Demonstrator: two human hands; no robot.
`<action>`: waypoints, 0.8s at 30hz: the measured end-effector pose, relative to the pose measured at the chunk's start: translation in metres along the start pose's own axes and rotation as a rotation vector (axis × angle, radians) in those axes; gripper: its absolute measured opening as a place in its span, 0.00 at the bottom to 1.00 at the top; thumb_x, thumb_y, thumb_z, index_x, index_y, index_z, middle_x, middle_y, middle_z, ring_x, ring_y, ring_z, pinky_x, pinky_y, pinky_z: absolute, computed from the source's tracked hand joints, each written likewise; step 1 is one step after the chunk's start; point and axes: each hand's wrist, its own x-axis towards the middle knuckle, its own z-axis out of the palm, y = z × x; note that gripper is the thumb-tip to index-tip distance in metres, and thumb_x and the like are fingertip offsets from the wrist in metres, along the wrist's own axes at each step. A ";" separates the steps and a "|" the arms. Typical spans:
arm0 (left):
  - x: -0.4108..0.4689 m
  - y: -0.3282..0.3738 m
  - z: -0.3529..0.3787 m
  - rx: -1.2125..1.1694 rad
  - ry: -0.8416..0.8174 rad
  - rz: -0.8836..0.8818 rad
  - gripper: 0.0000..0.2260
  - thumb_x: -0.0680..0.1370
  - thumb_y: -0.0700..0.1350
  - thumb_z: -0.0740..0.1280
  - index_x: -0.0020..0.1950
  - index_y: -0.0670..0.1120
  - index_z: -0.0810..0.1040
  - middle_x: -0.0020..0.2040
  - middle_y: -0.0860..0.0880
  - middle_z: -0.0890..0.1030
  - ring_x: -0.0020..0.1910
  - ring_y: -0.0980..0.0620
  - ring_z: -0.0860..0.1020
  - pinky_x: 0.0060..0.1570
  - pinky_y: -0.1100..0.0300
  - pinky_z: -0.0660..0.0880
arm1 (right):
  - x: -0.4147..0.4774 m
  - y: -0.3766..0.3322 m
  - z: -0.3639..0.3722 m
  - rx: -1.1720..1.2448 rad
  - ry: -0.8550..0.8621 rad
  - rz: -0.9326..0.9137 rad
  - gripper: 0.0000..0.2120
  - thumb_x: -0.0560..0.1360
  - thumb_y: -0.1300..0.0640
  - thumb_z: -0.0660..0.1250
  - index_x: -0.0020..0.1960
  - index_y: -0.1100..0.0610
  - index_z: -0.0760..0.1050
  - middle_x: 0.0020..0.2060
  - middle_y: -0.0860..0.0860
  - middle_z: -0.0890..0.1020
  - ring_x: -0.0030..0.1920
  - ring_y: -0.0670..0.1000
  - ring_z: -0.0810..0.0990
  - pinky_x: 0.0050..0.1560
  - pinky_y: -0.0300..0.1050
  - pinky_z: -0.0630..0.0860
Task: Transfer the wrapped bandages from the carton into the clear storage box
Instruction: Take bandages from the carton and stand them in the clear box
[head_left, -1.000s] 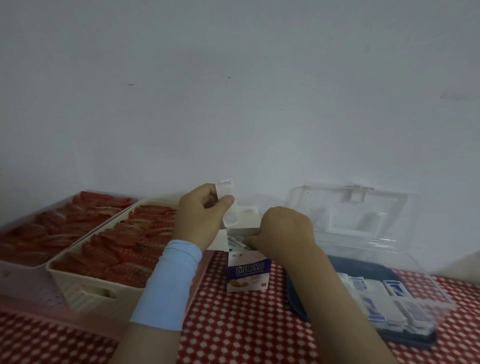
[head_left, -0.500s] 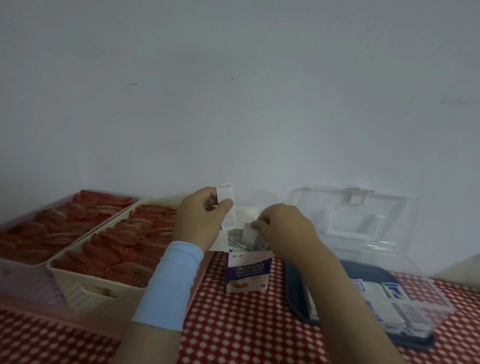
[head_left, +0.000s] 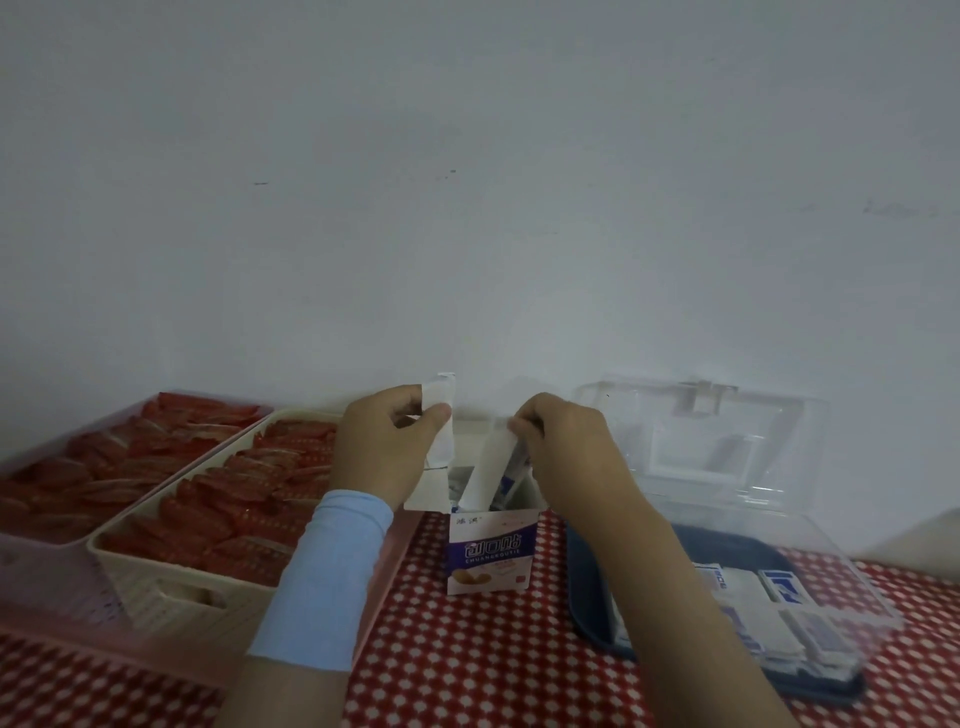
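Observation:
A small white and purple carton (head_left: 491, 551) stands open on the red checked cloth, with several wrapped bandages inside. My left hand (head_left: 384, 452) pinches the carton's raised white flap (head_left: 441, 421) at the left. My right hand (head_left: 563, 452) grips the top of a white wrapped bandage (head_left: 485, 475) that stands half out of the carton. To the right sits the clear storage box (head_left: 831, 571), its lid (head_left: 691, 441) tilted up against the wall. Several wrapped bandages (head_left: 748, 592) lie on its dark blue floor.
At the left a cream basket (head_left: 171, 587) and a pink tray (head_left: 47, 597) hold rows of red packets. A pale wall rises right behind everything. Red checked tablecloth (head_left: 457, 670) runs along the front edge.
My right hand has risen out of the carton, drawing a white wrapped bandage up with it. The left hand has kept its hold on the flap.

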 end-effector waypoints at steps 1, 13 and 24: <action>-0.002 0.002 0.002 0.008 -0.035 0.007 0.12 0.76 0.41 0.72 0.38 0.58 0.82 0.36 0.55 0.85 0.38 0.53 0.84 0.41 0.52 0.82 | 0.000 -0.002 0.004 -0.039 -0.024 -0.007 0.11 0.83 0.53 0.61 0.54 0.58 0.79 0.45 0.53 0.82 0.45 0.52 0.81 0.50 0.50 0.80; -0.006 -0.007 0.015 0.397 -0.386 0.029 0.07 0.76 0.49 0.71 0.42 0.47 0.86 0.39 0.49 0.84 0.41 0.50 0.81 0.46 0.48 0.78 | 0.000 0.009 0.014 0.219 -0.061 0.015 0.08 0.79 0.59 0.68 0.55 0.54 0.84 0.42 0.44 0.83 0.39 0.38 0.80 0.36 0.24 0.73; -0.004 -0.013 0.014 0.343 -0.302 -0.027 0.08 0.75 0.47 0.72 0.44 0.43 0.86 0.43 0.48 0.86 0.43 0.49 0.83 0.47 0.51 0.80 | 0.002 0.015 -0.002 0.189 0.030 0.103 0.07 0.79 0.56 0.67 0.47 0.48 0.82 0.39 0.42 0.82 0.40 0.43 0.80 0.40 0.40 0.76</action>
